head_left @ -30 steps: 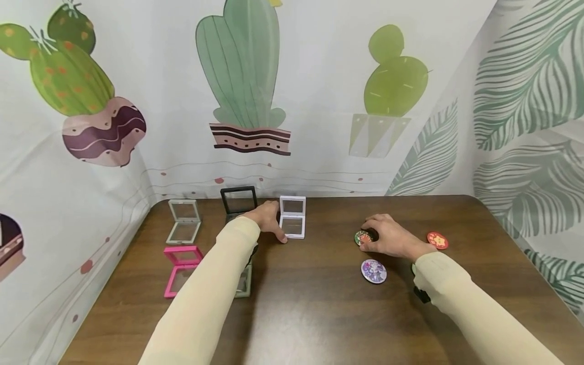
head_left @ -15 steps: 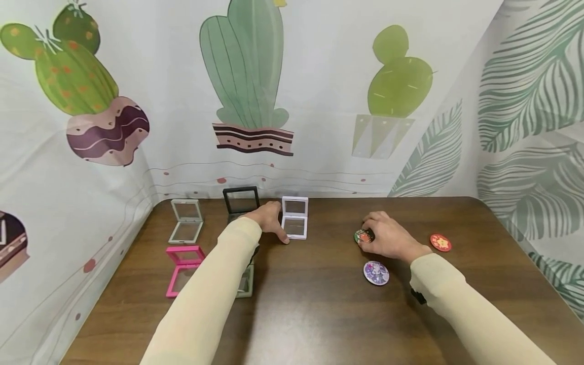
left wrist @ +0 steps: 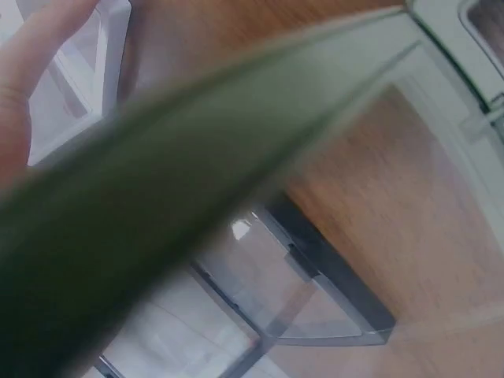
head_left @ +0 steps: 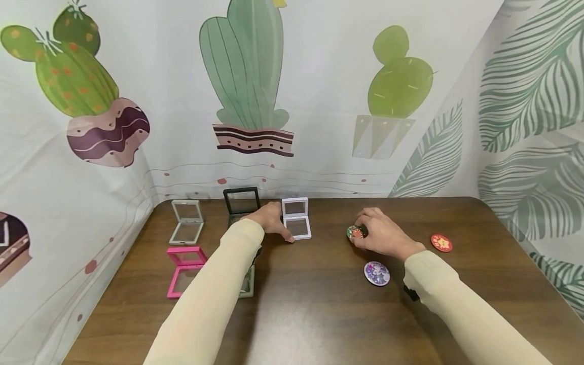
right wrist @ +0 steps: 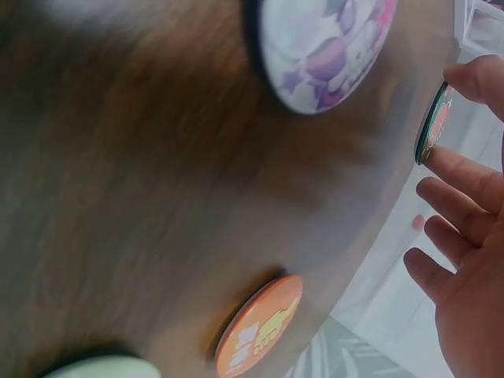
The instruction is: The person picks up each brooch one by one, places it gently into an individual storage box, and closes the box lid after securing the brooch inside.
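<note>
In the head view my right hand (head_left: 380, 233) pinches a round green-and-orange button badge (head_left: 354, 232) between thumb and fingers, close above the table. The right wrist view shows this badge (right wrist: 436, 123) on its edge between thumb and index fingertip, the other fingers spread. My left hand (head_left: 270, 219) holds the left side of a white hinged display frame (head_left: 296, 227), thumb by its front corner. That frame stands unfolded, one panel flat and one upright. A purple badge (head_left: 376, 274) and a red badge with a yellow design (head_left: 441, 243) lie on the table.
Other unfolded frames stand at left: grey (head_left: 186, 232), black (head_left: 241, 189), pink (head_left: 186, 250) and a green one (head_left: 248, 284) partly behind the left sleeve. A pale green badge (right wrist: 106, 368) shows in the right wrist view. A printed cloth (head_left: 328, 167) hangs behind the table.
My right hand has moved left with the green-and-orange badge. The white frame has turned slightly and its front has shifted right, along with my left thumb.
</note>
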`<state>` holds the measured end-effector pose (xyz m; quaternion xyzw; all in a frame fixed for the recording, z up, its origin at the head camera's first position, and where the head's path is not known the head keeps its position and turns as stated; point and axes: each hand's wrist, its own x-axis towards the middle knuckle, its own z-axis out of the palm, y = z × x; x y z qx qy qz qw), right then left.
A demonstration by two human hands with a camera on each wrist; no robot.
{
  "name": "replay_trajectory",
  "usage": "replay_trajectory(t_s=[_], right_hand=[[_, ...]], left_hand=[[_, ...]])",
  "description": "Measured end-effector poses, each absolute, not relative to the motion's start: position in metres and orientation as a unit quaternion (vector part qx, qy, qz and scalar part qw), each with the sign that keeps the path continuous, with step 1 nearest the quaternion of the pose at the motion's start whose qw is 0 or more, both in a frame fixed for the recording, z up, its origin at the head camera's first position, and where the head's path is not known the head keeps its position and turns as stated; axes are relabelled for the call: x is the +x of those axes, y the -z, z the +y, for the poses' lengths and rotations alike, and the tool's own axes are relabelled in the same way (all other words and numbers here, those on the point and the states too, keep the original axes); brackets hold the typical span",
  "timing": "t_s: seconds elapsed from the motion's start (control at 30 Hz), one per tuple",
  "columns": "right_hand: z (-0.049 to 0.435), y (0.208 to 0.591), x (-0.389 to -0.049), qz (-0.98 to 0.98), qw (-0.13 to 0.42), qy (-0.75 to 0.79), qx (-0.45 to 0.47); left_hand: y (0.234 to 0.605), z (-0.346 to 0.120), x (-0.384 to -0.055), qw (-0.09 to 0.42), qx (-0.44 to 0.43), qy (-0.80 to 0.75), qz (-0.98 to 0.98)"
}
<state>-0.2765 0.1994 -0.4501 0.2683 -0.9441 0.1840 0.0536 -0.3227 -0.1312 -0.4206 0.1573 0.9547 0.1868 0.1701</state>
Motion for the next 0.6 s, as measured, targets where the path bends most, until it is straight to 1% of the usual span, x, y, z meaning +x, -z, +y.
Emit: replay_trajectory(t_s=[0.27,0.6], right_hand=[[0.189,0.449,-0.276,-0.939,0.057,-0.201,0.274],[0.180,0.445,-0.277,-0.939,0.042,-0.221,0.261]], left_hand=[[0.420,-0.126,-0.318,0.153,0.141,-0.188,0.960],[0.425,-0.126,-0.320,0.169,0.155,-0.255,0.939]])
